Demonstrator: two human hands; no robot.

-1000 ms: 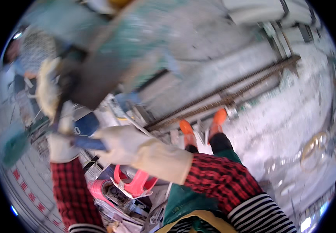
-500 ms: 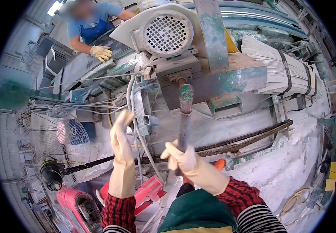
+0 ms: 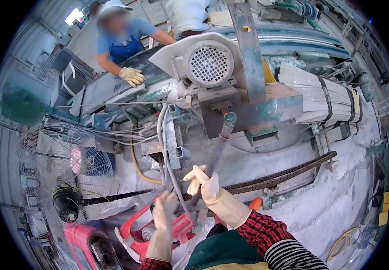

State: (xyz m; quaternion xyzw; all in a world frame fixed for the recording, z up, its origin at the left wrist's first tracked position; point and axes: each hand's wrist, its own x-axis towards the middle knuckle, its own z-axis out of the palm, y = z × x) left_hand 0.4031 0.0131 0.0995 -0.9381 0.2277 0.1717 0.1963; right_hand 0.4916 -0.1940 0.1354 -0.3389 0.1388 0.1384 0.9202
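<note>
Both of my hands wear cream rubber gloves. My right hand is closed around a long metal lever with a worn green upper end. This lever hangs slanted from a shaft at the block below a grey motor with a grid cover. Lower and to the left is my left hand, its fingers smeared by motion, in front of a red machine on the floor. I see nothing in it.
Across the machine stands a person with a gloved hand on a dark slab. A wire-cage fan is at left. Grey cables hang mid-view. A rusty chain lies beyond my right hand; strapped pale strips sit at right.
My left hand has dropped from beside the hanging cables toward the red machine. The lever tilts more, its lower end further left, with my right hand still on it. The view has shifted.
</note>
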